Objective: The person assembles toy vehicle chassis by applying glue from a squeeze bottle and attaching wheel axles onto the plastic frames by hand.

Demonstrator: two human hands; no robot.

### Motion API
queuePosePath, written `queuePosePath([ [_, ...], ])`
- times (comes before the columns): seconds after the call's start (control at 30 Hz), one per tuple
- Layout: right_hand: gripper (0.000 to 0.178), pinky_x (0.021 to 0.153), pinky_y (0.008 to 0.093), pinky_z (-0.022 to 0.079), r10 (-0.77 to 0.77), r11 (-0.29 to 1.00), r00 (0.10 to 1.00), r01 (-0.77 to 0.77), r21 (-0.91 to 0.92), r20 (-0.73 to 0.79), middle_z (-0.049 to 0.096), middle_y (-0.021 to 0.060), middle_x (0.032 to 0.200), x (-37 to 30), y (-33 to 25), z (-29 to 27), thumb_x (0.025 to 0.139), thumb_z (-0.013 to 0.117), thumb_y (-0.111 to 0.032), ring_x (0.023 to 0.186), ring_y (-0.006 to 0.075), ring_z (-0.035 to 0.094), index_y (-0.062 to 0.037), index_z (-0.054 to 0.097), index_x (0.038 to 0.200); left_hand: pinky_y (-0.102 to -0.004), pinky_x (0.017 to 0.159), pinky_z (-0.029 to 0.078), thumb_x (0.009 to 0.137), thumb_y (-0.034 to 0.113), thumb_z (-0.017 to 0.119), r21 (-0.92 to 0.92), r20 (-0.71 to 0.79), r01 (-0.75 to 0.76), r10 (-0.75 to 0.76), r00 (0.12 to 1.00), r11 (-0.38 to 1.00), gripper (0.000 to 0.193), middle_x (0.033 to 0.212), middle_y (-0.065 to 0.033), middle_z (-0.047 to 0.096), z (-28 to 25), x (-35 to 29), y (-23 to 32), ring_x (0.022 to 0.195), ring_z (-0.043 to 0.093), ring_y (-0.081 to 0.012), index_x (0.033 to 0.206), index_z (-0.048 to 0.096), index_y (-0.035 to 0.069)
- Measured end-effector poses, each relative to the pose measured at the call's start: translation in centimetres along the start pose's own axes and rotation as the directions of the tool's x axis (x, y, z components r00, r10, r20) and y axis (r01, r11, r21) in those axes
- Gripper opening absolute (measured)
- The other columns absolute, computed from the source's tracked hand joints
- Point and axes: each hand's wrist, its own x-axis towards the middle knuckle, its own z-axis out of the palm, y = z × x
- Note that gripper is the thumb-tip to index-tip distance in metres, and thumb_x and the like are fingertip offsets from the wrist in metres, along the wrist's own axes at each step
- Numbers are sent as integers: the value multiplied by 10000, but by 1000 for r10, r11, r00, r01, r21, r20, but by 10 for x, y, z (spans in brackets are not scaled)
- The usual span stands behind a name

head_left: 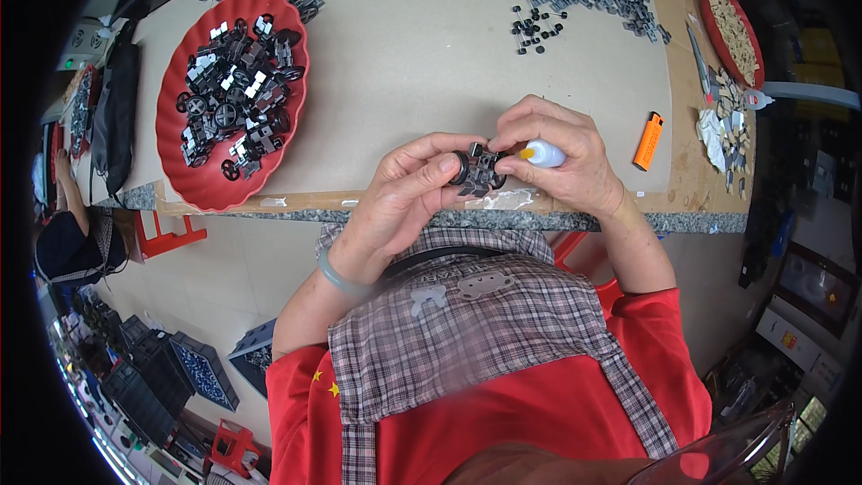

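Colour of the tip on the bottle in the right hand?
The tip is yellow; best seen in the head view.

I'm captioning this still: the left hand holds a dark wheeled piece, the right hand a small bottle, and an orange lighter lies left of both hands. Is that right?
Not quite: the head view shows the orange lighter to the right of the right hand, not left. The left hand does hold the dark wheeled piece, and the right hand the small bottle.

- red shirt (539,400), short sleeves (669,314), yellow stars (334,390) (two visible)
- plaid apron (503,337), matching straps (636,395), pale cartoon patches (485,285)
- pale grey-green bangle (336,277), left wrist
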Motion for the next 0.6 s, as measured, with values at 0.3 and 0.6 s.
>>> queuePosePath([
  [0.3, 258, 598, 282, 555, -219, 928, 973, 183, -325, -75, 604, 76, 901, -6, 1, 15, 694, 724, -50, 736, 184, 643, -33, 657, 942, -229, 843, 482, 910, 62, 582, 283, -140, -96, 141, 980, 954, 240, 1074, -73, 637, 10, 0, -7, 952, 591, -101, 1137, 624, -6],
  [0.6, 288, 593, 270, 547, -96, 988, 975, 68, -142, -200, 629, 83, 888, -8, -3, 21, 674, 758, -20, 736, 168, 651, -38, 657, 943, -204, 748, 474, 875, 6, 618, 515, -178, -230, 366, 913, 826, 189, 995, -50, 635, 11, -1, -11, 838, 586, -77, 1059, 656, 1],
])
